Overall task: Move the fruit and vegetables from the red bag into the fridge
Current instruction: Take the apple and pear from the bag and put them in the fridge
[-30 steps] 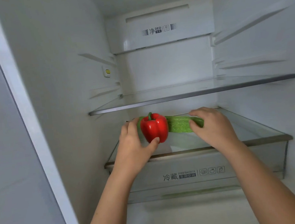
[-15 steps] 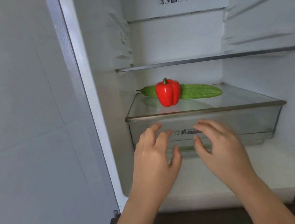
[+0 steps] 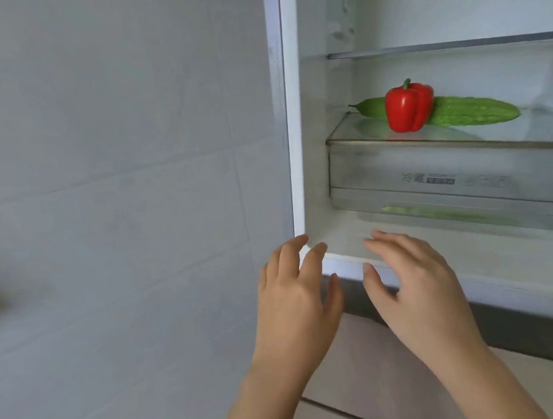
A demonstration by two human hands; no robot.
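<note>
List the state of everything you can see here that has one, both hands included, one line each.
fridge: open, interior showing.
red pepper: upright, stem up, on the glass shelf, touched by neither hand.
green gourd: lying flat on that shelf, behind the pepper.
drawer: pushed in under the shelf.
left hand: open, fingers spread, holding nothing.
right hand: open, fingers spread, holding nothing.

A glass shelf [image 3: 535, 135] carries a red pepper [image 3: 410, 106] touching a bumpy green gourd [image 3: 474, 112] behind it.
</note>
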